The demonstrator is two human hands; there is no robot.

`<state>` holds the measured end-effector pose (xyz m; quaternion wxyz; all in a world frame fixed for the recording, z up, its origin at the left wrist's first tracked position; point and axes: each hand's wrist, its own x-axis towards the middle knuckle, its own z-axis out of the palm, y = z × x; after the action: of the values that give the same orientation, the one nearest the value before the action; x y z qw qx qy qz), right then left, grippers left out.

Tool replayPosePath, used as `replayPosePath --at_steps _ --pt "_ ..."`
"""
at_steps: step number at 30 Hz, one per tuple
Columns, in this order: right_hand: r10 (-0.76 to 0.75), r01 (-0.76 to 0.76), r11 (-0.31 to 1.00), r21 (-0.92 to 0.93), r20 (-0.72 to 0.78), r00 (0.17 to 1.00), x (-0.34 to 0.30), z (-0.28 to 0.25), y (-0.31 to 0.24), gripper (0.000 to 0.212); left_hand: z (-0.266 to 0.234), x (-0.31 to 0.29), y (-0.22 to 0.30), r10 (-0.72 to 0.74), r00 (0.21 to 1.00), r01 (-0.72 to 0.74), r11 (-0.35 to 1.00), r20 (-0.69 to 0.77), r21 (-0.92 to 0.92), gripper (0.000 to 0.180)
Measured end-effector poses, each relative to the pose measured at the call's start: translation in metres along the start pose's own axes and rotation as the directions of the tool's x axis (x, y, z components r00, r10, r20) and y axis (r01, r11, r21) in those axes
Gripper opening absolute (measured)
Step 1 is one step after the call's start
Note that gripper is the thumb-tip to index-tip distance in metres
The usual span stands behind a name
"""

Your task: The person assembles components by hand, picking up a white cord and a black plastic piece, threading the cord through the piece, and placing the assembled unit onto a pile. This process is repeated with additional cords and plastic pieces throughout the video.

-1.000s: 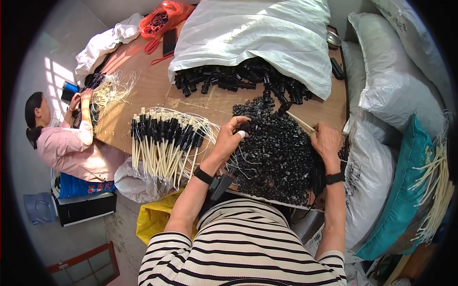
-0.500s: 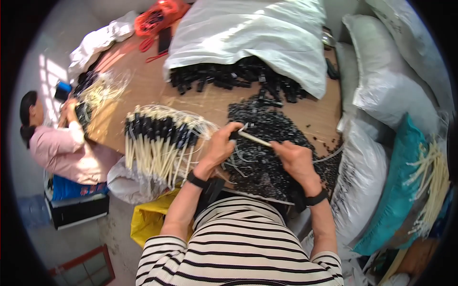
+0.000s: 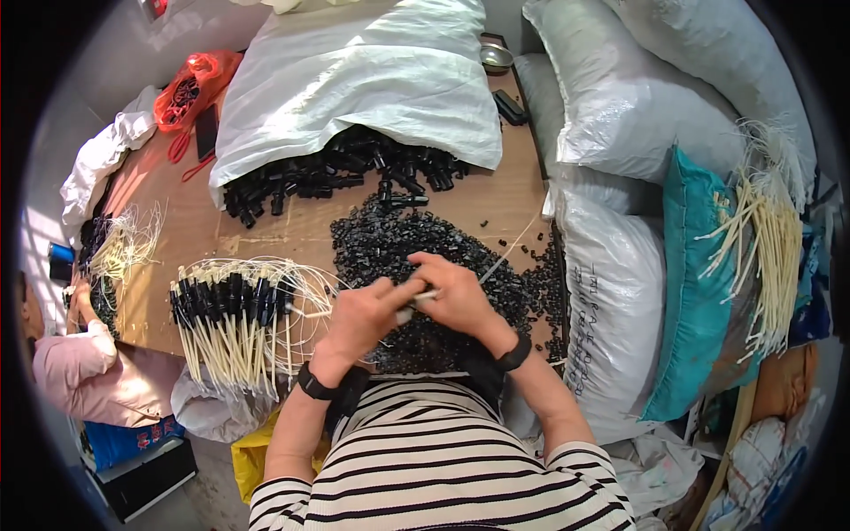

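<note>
My left hand and my right hand come together above a heap of small black parts. Both are closed on a thin cream rod, mostly hidden by the fingers; a short length shows between them. From beside my right hand a thin white cord runs up to the right. To the left of my left hand lies a row of cream rods with black sleeves, their white cords looping toward my wrist.
A white sack spills black tubular parts at the table's back. Stuffed sacks and a teal sack with cream rods line the right. At far left, another person in pink works beside a corded bundle.
My hands have drawn closer together, and the rod that stretched openly between them is now mostly covered. The whole view has swung to the right.
</note>
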<state>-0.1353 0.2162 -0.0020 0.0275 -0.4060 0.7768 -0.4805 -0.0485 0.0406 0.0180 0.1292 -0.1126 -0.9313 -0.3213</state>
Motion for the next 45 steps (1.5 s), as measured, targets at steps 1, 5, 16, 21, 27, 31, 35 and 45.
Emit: replayPosePath --at_steps 1,5,16,21,27,31,35,45 --pt "0.055 -0.061 0.991 0.116 0.051 0.997 -0.003 -0.009 0.008 0.015 -0.001 -0.004 -0.005 -0.093 0.996 0.092 0.993 -0.006 -0.068 0.038" --pt "0.184 -0.193 0.166 0.967 0.162 0.969 -0.008 -0.052 0.004 0.018 -0.002 -0.038 -0.059 -0.553 0.832 0.541 0.822 -0.029 -0.179 0.016" --pt "-0.035 0.047 0.951 -0.307 0.044 0.998 -0.003 0.027 -0.02 0.028 0.005 -0.023 -0.041 -0.633 0.774 0.554 0.671 0.007 -0.493 0.017" --pt "-0.084 0.143 0.904 -0.403 0.161 0.983 -0.005 0.031 -0.022 0.025 0.011 -0.013 -0.024 -0.585 0.793 0.52 0.502 0.171 -0.691 0.02" --pt "0.107 -0.101 0.97 -0.22 0.017 0.994 -0.012 0.031 -0.018 0.015 0.01 -0.018 -0.025 -0.523 0.849 0.512 0.784 0.071 -0.351 0.025" --pt "0.139 -0.149 0.977 -0.154 -0.075 0.987 -0.007 0.029 -0.02 0.008 0.011 -0.027 -0.033 -0.38 0.925 0.374 0.92 -0.024 -0.119 0.037" --pt "0.081 -0.09 0.97 -0.226 -0.051 0.995 -0.003 0.031 -0.018 0.011 0.01 -0.025 -0.028 -0.363 0.932 0.361 0.924 0.013 -0.127 0.038" --pt "0.146 -0.141 0.985 -0.104 0.041 0.988 -0.005 0.034 -0.014 0.01 0.013 -0.025 -0.024 -0.327 0.94 0.336 0.937 0.096 -0.094 0.038"
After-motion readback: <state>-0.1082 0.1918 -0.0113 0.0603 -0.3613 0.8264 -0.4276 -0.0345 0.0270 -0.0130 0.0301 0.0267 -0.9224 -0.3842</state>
